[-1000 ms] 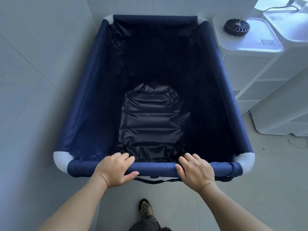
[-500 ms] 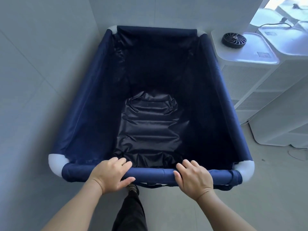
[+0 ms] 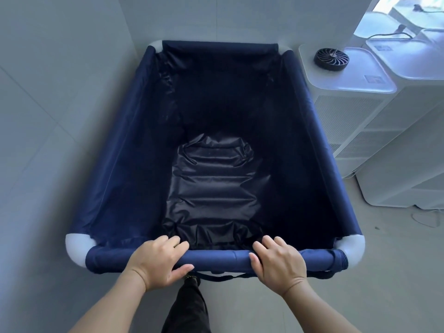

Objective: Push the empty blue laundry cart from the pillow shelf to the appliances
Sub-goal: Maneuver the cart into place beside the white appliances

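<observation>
Hands point(image 3: 216, 260) gripping near rail point(image 3: 216, 259), blue laundry cart point(image 3: 120, 169) ahead

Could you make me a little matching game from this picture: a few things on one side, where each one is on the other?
Things:
1. left hand
2. small black fan
3. blue laundry cart
4. right hand

Places:
A. on top of the white appliance
B. alongside the wall
C. on the near rail, towards the white appliance
D. on the near rail, towards the wall

Pairs: 1-D, 2-A, 3-B, 4-C
</observation>
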Available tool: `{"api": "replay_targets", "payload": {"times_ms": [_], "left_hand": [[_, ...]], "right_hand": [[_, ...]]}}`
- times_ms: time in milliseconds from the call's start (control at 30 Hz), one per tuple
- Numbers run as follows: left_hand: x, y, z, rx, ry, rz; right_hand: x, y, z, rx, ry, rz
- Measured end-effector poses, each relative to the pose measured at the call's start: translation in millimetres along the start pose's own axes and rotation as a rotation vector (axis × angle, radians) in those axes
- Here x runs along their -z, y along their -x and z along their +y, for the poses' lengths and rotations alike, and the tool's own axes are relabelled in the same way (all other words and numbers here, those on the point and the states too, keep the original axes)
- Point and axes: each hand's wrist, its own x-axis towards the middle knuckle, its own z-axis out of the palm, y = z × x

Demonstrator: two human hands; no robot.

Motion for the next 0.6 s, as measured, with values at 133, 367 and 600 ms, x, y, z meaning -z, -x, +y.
{"api": "replay_targets", "payload": {"times_ms": [133,367,600], "left_hand": [[0.1,-0.4,-0.7,0.005,-0.005,-0.012],[1.1,-1.3,-1.2,0.000,0.001,-0.019],[-0.4,-1.3,-0.2,0.005,0.004,-0.016]], "right_hand": [[-0.7,0.2,0.0,-0.002,-0.005,-0.011],[0.5,-0.9,-0.4,-0.001,-0.015,-0.002],[0.3,0.3,-0.3,-0.007,-0.007,-0.008]]}}
